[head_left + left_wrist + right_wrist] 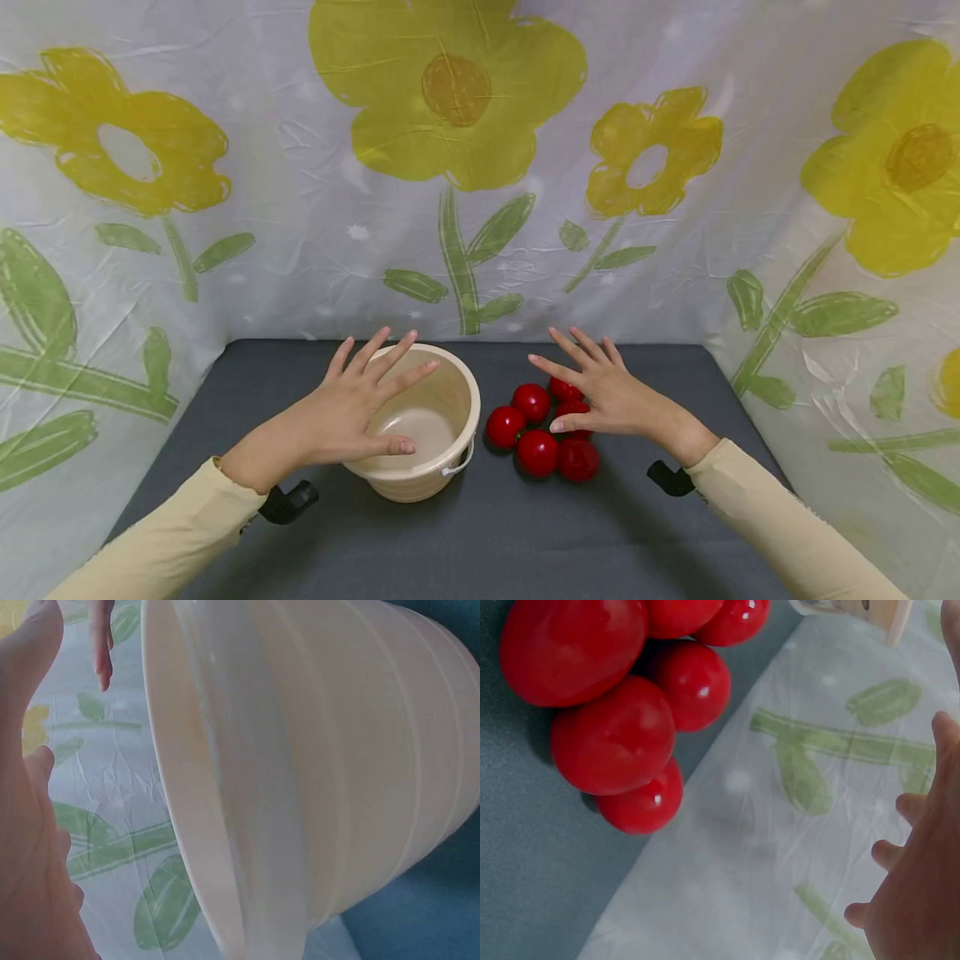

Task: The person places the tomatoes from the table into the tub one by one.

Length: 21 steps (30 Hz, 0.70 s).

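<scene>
A cream plastic bucket [408, 486] with a pale handle [459, 460] stands upright on the dark cloth. My left hand [345, 417] is spread over its left side, fingers straight and apart, holding nothing; the bucket's wall [367, 772] fills much of the left wrist view. Right of the bucket, several shiny red balls [537, 452] lie bunched together. Over their right side, my right hand [615, 398] has its fingers spread and holds nothing, hiding parts of the balls in the head view. The right wrist view shows the red balls [613, 736] apart from the right hand [919, 892].
Dark grey cloth [480, 550] covers the table. Behind it and on both sides hangs a pale curtain [285, 250] printed with yellow flowers. A black wrist camera [288, 502] sits under the left wrist, another camera [670, 479] under the right.
</scene>
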Motion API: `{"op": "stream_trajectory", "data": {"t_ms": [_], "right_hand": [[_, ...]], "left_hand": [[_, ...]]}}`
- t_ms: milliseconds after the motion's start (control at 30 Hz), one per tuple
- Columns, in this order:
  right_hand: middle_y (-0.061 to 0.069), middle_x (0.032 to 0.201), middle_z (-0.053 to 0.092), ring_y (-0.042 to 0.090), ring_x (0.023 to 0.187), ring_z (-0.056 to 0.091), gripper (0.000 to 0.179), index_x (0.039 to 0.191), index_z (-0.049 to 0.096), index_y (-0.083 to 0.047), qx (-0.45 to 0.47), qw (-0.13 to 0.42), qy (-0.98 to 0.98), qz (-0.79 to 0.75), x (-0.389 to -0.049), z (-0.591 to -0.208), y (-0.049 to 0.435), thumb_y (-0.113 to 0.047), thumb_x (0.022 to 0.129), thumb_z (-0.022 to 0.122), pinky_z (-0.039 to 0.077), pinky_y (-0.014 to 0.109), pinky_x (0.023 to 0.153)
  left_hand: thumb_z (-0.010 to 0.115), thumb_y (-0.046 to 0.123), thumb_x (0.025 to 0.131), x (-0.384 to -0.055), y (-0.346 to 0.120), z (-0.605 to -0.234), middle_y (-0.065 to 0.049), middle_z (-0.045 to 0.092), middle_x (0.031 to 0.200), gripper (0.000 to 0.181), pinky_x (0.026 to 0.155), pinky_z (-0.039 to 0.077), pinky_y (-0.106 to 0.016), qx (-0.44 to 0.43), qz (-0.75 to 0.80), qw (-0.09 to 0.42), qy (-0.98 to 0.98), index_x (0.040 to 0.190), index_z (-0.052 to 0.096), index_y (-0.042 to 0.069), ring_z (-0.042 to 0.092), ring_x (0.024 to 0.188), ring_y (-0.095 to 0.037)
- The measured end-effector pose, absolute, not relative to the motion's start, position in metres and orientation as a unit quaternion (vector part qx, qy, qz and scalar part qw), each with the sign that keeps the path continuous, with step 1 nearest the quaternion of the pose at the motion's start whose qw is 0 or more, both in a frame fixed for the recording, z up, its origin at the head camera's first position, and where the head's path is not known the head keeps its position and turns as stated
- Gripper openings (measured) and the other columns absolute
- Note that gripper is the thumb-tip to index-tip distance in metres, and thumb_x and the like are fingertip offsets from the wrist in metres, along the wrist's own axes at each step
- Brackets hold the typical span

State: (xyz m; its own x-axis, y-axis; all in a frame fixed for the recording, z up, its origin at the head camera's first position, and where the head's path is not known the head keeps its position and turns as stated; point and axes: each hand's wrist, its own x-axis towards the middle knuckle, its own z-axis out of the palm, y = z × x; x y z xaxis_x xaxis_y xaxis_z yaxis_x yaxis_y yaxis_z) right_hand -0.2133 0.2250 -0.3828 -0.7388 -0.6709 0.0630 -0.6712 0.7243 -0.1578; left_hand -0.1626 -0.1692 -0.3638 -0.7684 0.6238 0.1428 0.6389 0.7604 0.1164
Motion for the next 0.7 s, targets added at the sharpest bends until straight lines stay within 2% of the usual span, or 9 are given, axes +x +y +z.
{"op": "stream_trajectory", "data": {"t_ms": [233,467,600,700], "right_hand": [[0.006,0.169,0.004,0.039,0.155,0.004,0.091,0.156,0.020,-0.040,0.362,-0.006,-0.928,0.091,-0.213,-0.382,0.225,-0.063,0.082,0.068,0.007,0.075,0.116],[0.004,0.169,0.001,0.038,0.155,0.002,0.092,0.156,0.019,-0.040,0.354,-0.019,-0.928,0.115,-0.216,-0.376,0.229,-0.063,0.082,0.068,0.006,0.075,0.116],[0.002,0.169,-0.001,0.038,0.155,0.004,0.093,0.156,0.018,-0.038,0.358,-0.022,-0.922,0.148,-0.225,-0.373,0.235,-0.059,0.083,0.070,0.011,0.074,0.115],[0.001,0.169,0.000,0.039,0.154,0.010,0.093,0.157,0.017,-0.038,0.353,-0.029,-0.916,0.189,-0.236,-0.371,0.242,-0.053,0.083,0.073,0.022,0.072,0.114]], "left_hand": [[0.053,0.077,0.083,-0.159,-0.172,-0.364,-0.001,-0.002,0.169,0.090,0.115,0.008,-0.073,-0.333,-0.076,0.048,-0.939,0.157,0.020,0.036,0.002,0.155,-0.040],[0.057,0.070,0.086,-0.156,-0.183,-0.359,0.000,-0.008,0.169,0.091,0.114,0.005,-0.074,-0.306,-0.147,0.019,-0.941,0.158,0.013,0.036,-0.002,0.155,-0.039],[0.068,0.059,0.085,-0.151,-0.193,-0.358,-0.002,-0.006,0.169,0.098,0.112,0.005,-0.075,-0.282,-0.235,0.019,-0.930,0.158,0.008,0.034,-0.003,0.155,-0.039],[0.073,0.043,0.086,-0.145,-0.200,-0.357,-0.008,0.000,0.169,0.100,0.110,0.011,-0.077,-0.250,-0.304,0.033,-0.919,0.159,0.006,0.031,0.000,0.154,-0.042]]}}
